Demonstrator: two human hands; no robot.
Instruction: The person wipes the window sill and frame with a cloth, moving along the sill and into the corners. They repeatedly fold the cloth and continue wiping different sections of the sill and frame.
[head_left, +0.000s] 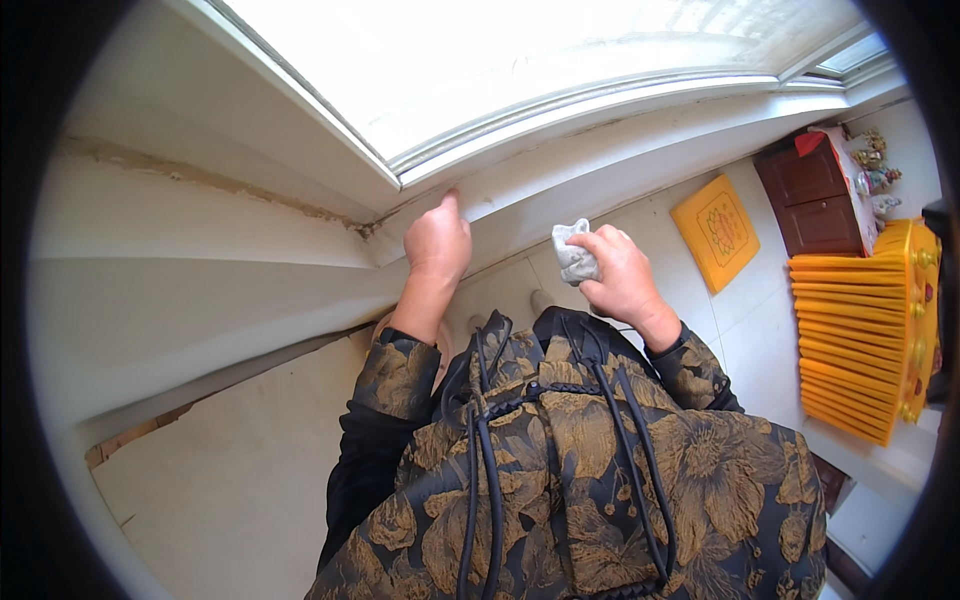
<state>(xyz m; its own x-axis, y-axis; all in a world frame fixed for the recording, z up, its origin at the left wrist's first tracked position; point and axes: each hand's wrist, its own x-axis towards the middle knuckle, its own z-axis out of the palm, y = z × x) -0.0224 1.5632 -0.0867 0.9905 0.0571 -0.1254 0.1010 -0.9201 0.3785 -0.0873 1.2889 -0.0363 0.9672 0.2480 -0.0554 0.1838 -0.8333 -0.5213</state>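
My right hand (622, 277) grips a crumpled light grey cloth (576, 253) and holds it in front of my body, apart from the sill. On the white window sill (540, 180), close to the inner corner, rests my left hand (439, 236). One of its fingers points toward the window frame (480, 159), while the rest curl under and their tips are hidden. Dark marks run along the joint between frame and sill. Bright light fills the window pane (555, 60) above.
Peeling brown patches (210, 180) cross the wall at left. A bucket-like rim (445, 352) shows partly behind my left forearm. On the tiled floor lies a yellow cushion (717, 233). A dark wooden cabinet (810, 196) with figurines and a yellow-draped table (847, 345) stand at right.
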